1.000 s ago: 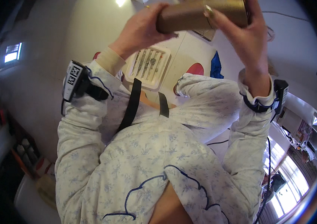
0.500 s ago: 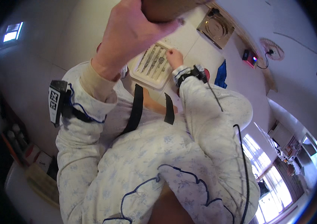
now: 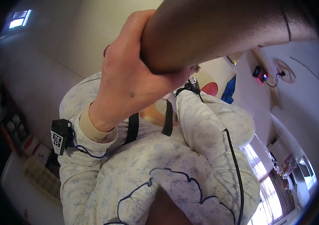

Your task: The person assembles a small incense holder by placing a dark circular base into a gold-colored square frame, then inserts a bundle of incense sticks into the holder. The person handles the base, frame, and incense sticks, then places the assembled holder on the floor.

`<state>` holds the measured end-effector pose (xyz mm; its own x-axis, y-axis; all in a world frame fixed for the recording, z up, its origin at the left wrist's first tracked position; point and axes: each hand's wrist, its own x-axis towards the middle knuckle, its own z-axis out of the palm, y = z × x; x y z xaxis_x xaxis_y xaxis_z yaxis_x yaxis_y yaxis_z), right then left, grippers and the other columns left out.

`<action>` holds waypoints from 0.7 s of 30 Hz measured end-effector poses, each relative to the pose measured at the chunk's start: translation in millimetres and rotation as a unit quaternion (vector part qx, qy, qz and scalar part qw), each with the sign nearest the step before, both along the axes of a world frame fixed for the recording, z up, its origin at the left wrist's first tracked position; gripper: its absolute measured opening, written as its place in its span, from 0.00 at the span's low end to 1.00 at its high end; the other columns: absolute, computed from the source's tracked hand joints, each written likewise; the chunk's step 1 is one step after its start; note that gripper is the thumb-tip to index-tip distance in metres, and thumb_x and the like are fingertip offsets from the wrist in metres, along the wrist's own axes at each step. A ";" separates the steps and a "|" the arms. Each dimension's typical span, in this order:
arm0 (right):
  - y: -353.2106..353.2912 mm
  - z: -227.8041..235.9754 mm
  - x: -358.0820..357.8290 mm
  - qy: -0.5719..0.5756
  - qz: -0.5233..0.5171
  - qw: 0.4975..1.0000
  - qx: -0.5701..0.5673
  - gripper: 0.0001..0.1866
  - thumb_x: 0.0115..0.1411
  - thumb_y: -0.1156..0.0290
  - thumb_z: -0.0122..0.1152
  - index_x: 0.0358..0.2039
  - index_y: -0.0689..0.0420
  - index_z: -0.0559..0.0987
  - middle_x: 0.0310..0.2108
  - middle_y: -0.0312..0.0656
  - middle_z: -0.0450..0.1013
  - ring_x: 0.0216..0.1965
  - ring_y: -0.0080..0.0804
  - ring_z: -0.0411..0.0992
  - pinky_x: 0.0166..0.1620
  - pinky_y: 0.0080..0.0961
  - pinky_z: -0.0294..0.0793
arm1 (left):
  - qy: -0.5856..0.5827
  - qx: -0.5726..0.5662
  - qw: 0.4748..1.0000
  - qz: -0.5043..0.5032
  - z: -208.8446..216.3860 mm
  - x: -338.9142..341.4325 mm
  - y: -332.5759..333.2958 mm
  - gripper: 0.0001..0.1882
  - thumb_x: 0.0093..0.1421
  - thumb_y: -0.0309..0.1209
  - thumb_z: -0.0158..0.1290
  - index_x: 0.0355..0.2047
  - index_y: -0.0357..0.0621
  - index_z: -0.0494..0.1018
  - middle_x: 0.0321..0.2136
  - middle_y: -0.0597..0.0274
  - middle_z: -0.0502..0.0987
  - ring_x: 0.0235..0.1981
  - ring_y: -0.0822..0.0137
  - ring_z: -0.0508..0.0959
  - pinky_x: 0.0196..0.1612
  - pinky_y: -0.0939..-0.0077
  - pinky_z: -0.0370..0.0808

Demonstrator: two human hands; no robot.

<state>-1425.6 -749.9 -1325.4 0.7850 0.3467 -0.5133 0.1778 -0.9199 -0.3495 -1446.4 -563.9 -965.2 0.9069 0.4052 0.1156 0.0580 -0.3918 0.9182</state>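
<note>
My left hand [image 3: 125,71] is raised close in front of me, its fingers wrapped around a thick, smooth, dark brown rounded length [image 3: 212,33]. This thing reaches from my palm to the upper right and has thin dark lines across its far part; its exact kind does not show. Behind it and my left hand, my right hand is hidden, with only the wrist, its strapped black device [image 3: 193,85] and the sleeve [image 3: 204,116] showing. The whitish slotted tray seen earlier on the floor is covered from view.
Beside my right forearm lie something red and rounded [image 3: 210,89] and a blue crumpled piece [image 3: 229,90]. Part of a gold-coloured square object [image 3: 235,58] peeks out below the brown length. A small red-and-black lit device [image 3: 259,76] with a cord sits at the right wall.
My left hand has come lower and nearer, bringing the brown length farther into view. It now covers my right hand, the slotted tray and most of the gold-coloured object.
</note>
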 end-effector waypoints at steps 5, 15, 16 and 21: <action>-16.0 -14.9 -6.1 0.005 0.049 0.998 0.046 0.14 0.52 0.72 0.57 0.40 0.59 0.70 0.41 0.51 0.67 0.45 0.50 0.69 0.44 0.45 0.73 | 0.029 -0.016 0.999 0.001 3.7 3.6 -8.5 0.36 0.42 0.25 0.68 0.51 0.38 0.64 0.41 0.56 0.76 0.41 0.65 0.78 0.46 0.73 0.75; -32.0 -54.7 -15.5 0.008 -0.003 0.973 0.231 0.12 0.47 0.77 0.57 0.33 0.62 0.70 0.32 0.55 0.69 0.36 0.55 0.70 0.39 0.41 0.71 | 0.006 0.009 1.000 -0.015 6.9 -4.4 -13.7 0.35 0.41 0.29 0.68 0.50 0.38 0.66 0.40 0.57 0.76 0.39 0.66 0.77 0.44 0.74 0.74; -32.0 -55.6 -15.2 0.024 -0.016 0.971 0.236 0.12 0.46 0.77 0.57 0.33 0.62 0.70 0.32 0.55 0.70 0.35 0.54 0.70 0.38 0.40 0.71 | 0.009 0.014 1.000 -0.017 7.2 -5.3 -13.9 0.35 0.41 0.29 0.68 0.50 0.38 0.66 0.40 0.57 0.76 0.39 0.66 0.78 0.44 0.74 0.74; -34.6 -47.3 -14.3 0.026 -0.033 0.966 0.257 0.15 0.46 0.77 0.58 0.37 0.61 0.71 0.31 0.50 0.71 0.32 0.46 0.72 0.36 0.35 0.72 | 0.003 0.032 0.999 -0.009 5.3 -7.9 -14.1 0.34 0.42 0.31 0.68 0.50 0.39 0.66 0.39 0.58 0.76 0.38 0.66 0.78 0.43 0.74 0.74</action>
<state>-1439.9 -784.5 -1372.6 0.7914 0.5170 -0.3262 0.0950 -0.6312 -0.7698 -1454.2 -578.0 -959.9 0.9148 0.3809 0.1343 0.0565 -0.4500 0.8913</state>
